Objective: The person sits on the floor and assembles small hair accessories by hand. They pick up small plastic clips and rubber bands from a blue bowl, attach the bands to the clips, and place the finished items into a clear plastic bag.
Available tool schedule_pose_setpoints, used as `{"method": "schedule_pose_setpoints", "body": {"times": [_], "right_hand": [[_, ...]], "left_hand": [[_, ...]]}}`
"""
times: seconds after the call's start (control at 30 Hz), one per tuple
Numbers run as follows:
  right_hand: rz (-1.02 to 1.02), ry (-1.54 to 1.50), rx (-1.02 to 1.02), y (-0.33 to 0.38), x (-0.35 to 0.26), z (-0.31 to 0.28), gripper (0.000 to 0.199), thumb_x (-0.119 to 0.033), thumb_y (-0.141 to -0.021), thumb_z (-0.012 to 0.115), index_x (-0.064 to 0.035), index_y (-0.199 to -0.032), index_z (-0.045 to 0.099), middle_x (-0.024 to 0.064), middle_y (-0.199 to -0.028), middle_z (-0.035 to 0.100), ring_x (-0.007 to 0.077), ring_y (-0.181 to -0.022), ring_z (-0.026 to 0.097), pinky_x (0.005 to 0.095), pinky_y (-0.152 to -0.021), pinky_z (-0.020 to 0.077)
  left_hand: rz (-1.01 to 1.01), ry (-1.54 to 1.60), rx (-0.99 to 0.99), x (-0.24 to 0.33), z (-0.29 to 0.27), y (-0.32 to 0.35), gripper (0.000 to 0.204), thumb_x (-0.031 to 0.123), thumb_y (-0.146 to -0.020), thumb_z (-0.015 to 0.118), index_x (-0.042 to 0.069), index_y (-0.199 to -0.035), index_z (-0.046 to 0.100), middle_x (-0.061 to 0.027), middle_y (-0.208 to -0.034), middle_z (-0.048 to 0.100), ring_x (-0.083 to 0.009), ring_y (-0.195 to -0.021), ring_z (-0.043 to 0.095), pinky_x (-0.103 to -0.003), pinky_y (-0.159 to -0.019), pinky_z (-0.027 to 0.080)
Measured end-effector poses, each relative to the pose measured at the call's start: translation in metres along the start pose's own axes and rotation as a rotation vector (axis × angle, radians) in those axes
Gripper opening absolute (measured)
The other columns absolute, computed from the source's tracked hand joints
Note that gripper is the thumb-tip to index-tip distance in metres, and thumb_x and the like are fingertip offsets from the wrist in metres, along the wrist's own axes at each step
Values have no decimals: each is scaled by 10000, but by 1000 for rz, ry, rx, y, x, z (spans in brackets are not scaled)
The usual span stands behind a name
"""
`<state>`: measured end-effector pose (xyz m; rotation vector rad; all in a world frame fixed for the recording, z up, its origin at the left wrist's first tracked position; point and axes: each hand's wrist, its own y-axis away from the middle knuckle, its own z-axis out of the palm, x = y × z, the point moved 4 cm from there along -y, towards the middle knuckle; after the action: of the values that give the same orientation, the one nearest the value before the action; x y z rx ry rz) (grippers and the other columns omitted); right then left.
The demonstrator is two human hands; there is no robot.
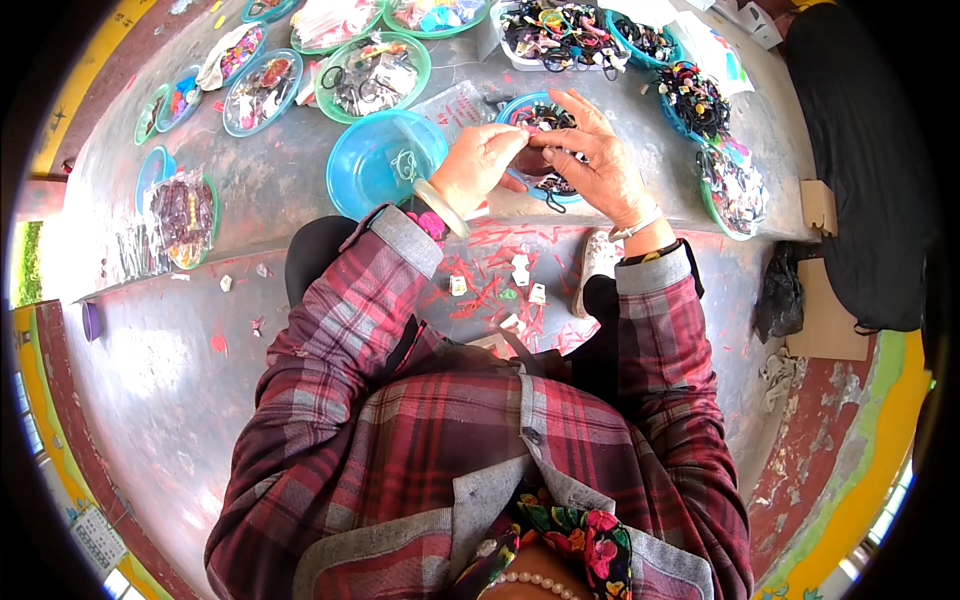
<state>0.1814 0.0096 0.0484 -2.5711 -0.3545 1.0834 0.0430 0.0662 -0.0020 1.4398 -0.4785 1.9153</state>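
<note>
Both hands meet above a blue bowl on the grey bench, and the work in hand looks like fitting or sorting a small dark piece pinched between them. The left hand is curled narrow, its fingertips closed on that piece, with a pale bangle on the wrist. The right hand lies flatter, fingers spread over the bowl, thumb and forefinger meeting the same piece from the other side. The next move would seem to call for a fine fingertip grip and a steady hold just over the bowl, so that nothing drops among the bits beneath. A second, larger blue bowl sits just beside the left hand, nearly bare but for a small green loop. What the dark piece is cannot be told: the fingers cover most of it, and it blends with the dark pieces under it. Green dishes of mixed small goods line the far edge, bent by the lens and too small to sort out.
</note>
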Motion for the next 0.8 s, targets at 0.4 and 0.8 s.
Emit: {"method": "schedule_pose_setpoints", "body": {"times": [0.4,0.8], "right_hand": [[-48,86,-174,2,-4,8,215,-100,-666,627,-153,-865,689,160,-1205,505,336,-1245,337,453,-1054,218],[327,-49,-61,6,16,3,147,-82,-767,612,-34,-897,662,85,-875,622,185,-761,596,271,-689,466]], "left_hand": [[-83,-27,-50,-7,5,2,285,234,-907,470,-17,-990,576,-48,-845,594,-68,-607,528,-185,-442,441],[-142,81,-139,0,12,2,282,201,-882,522,18,-1096,538,-40,-949,610,-97,-833,599,-161,-505,434]]}}
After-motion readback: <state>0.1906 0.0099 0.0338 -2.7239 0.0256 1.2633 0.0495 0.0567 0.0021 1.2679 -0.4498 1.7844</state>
